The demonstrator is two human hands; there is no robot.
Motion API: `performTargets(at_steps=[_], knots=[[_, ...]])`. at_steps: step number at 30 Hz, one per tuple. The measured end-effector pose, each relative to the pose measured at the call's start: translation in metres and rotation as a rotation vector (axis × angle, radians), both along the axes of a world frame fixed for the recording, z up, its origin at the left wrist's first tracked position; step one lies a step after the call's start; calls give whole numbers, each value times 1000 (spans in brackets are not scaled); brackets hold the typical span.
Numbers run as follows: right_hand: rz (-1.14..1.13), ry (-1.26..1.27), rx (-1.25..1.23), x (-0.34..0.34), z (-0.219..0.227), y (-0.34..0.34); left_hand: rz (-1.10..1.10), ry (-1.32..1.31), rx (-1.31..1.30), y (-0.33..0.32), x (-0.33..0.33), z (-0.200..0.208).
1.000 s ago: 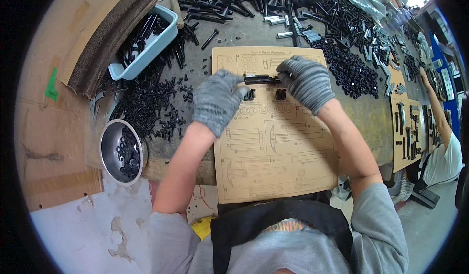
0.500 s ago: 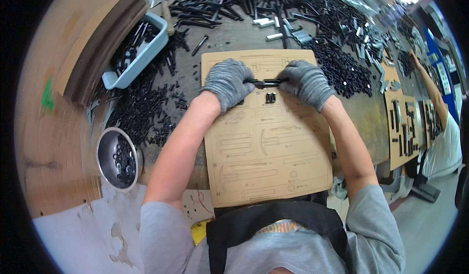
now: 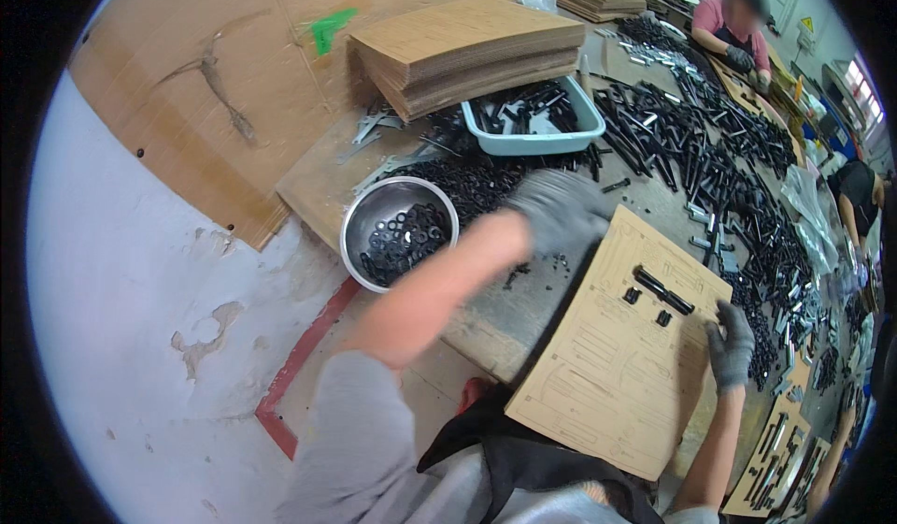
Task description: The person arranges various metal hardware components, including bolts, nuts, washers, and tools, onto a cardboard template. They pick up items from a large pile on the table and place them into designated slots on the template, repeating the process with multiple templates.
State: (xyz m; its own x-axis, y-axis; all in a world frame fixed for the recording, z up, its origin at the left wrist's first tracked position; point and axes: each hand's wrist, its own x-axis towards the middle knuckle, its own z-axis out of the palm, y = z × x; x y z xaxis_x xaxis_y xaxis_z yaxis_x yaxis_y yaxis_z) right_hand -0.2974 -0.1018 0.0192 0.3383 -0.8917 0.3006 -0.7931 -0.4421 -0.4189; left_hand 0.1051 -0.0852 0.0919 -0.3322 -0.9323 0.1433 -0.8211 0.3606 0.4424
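On the worktop (image 3: 495,332), I log the printed board (image 3: 598,374) as largely unfilled, left hand (image 3: 561,214) blurred, right hand (image 3: 734,344) at its edge, each grip indeterminable, long black hardware (image 3: 665,291) and two fastener clusters (image 3: 663,318) laid on its upper part.

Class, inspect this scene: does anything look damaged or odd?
Yes: the white wall at lower left has a ragged patch where its coating seems flaked away, breaking the pale surface. Above, the brown panel bears a dark, streaky mark.

Left hand (image 3: 562,214) gloved, blurred, left forearm (image 3: 447,286) outstretched, right hand (image 3: 732,348) gloved
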Motion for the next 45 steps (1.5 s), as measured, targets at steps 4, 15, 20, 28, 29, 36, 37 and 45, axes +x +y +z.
performTargets(at_steps=[4,15,20,28,29,36,37,45], knots=[[-162,-330,18,-65,-32,31,578,-109,-33,42,176,-8],[-249,-382,148,-95,-85,53,960,-258,423,63,294,-93],[-248,-401,156,-84,-79,58,941,-350,436,41,306,-103],[-285,-380,105,-101,-85,72,917,-289,206,31,365,-147],[-296,-387,105,-103,-88,72,981,-227,87,32,376,-156],[-393,-385,90,-128,-88,88,587,-264,215,-3,300,-109],[-392,-384,88,-124,-85,89,566,-368,223,-5,300,-112],[-472,-413,81,-141,-83,107,569,-453,538,-29,291,-103]])
